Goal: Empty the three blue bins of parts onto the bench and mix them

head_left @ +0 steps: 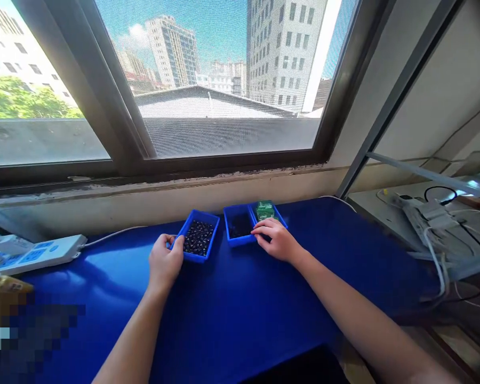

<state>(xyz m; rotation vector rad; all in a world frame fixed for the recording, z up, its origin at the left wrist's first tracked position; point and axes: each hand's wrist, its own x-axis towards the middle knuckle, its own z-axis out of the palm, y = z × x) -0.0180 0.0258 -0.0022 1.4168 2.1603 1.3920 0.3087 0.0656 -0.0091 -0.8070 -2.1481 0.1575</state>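
Three small blue trays stand in a row at the back of a blue table point(232, 298). The left tray point(205, 217) is full of small dark parts, and my left hand point(165, 261) grips its near left corner. The middle tray point(232, 213) holds a few dark parts. The right tray point(280, 217) holds green circuit boards point(264, 209). My right hand point(277, 239) rests with fingers spread on the near rims of the middle and right trays, covering the right tray's front.
A white power strip point(36, 253) lies at the left with its cable running along the wall. A window fills the wall behind the trays. At the right, a metal frame post point(388, 106) and a side bench with tangled cables point(436, 218).
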